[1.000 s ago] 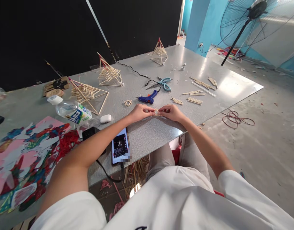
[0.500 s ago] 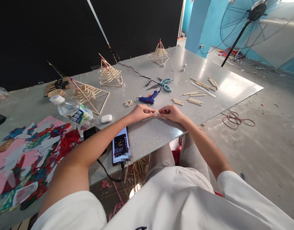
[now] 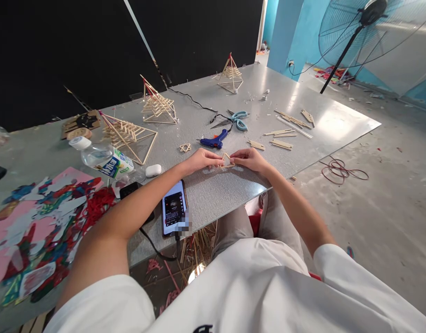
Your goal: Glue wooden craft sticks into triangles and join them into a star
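A small triangle of thin wooden sticks (image 3: 228, 166) is pinched between both hands, low over the near part of the table. My left hand (image 3: 204, 159) grips its left side with thumb and fingers. On its right side, my right hand (image 3: 249, 159) closes its fingertips. Just beyond the hands lies a blue glue gun (image 3: 215, 139), and left of that a small star of sticks (image 3: 185, 147). Short bundles of sticks (image 3: 281, 144) rest to the right of the glue gun. Scissors with light blue handles (image 3: 239, 121) lie behind it.
Stick pyramids (image 3: 129, 134) stand at the left and back of the grey table (image 3: 213, 199). A bottle (image 3: 107, 159), a white case (image 3: 153, 170) and a cabled phone (image 3: 174, 208) are near my left arm. Coloured scraps (image 3: 42, 222) cover the left. A fan (image 3: 372, 14) stands beyond.
The stick triangle shows more clearly between my fingertips, its opening now in plain view. My fingers have straightened a little, and the whole view has shifted slightly.
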`<action>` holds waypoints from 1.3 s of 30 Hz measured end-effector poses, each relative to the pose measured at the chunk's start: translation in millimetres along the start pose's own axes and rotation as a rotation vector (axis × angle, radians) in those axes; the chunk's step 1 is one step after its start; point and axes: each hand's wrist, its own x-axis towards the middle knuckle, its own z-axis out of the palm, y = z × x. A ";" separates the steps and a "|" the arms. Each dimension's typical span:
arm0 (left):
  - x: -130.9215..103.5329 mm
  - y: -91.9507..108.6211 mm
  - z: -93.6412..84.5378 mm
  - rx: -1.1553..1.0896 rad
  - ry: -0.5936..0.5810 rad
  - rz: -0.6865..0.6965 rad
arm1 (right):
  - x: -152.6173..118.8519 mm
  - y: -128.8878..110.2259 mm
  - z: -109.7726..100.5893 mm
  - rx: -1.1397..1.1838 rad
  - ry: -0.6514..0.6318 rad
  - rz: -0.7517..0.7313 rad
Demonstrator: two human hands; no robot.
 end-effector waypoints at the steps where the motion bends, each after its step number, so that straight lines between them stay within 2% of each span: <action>1: -0.3 0.5 -0.1 -0.010 -0.004 -0.007 | 0.1 -0.2 0.2 0.009 -0.001 0.006; 11: -2.0 1.4 -1.6 -0.050 -0.015 -0.044 | 0.8 0.3 0.8 0.077 -0.013 0.037; 22: -3.5 6.5 0.0 -0.079 -0.081 -0.047 | 2.6 5.2 1.0 0.114 -0.050 0.039; 32: 0.0 -2.1 0.1 -0.040 -0.023 -0.019 | 2.9 6.8 3.9 0.083 -0.048 -0.004; 39: 3.3 -9.2 0.5 0.064 0.046 0.097 | 3.1 6.3 6.4 -0.019 -0.001 -0.098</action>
